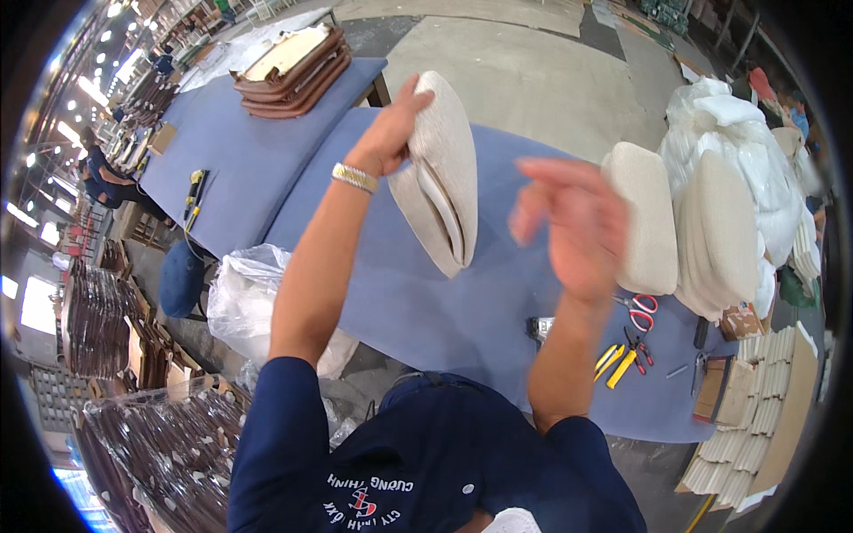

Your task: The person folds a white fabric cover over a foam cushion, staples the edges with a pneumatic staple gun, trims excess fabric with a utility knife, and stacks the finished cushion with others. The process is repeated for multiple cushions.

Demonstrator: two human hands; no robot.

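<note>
My left hand [391,133] grips the upper left edge of a beige fabric-covered cushion [450,142]. It is tilted up over the blue-topped table [382,284], with its narrow end pointing toward me. A long gap along its side shows something white inside. My right hand [577,222] is raised to the right of the cushion, apart from it. Motion blurs it, but its fingers look stretched out and nothing shows in them. Farther right stand more beige cushions [641,218], some of them in a stack [718,235].
Red-handled scissors [641,313], yellow-handled pliers [622,366] and small tools lie at the near right. Clear plastic wrap [724,124] heaps behind the stacked cushions. Brown padded pieces [293,75] sit on the far left table. A plastic bag [244,298] hangs at the near left.
</note>
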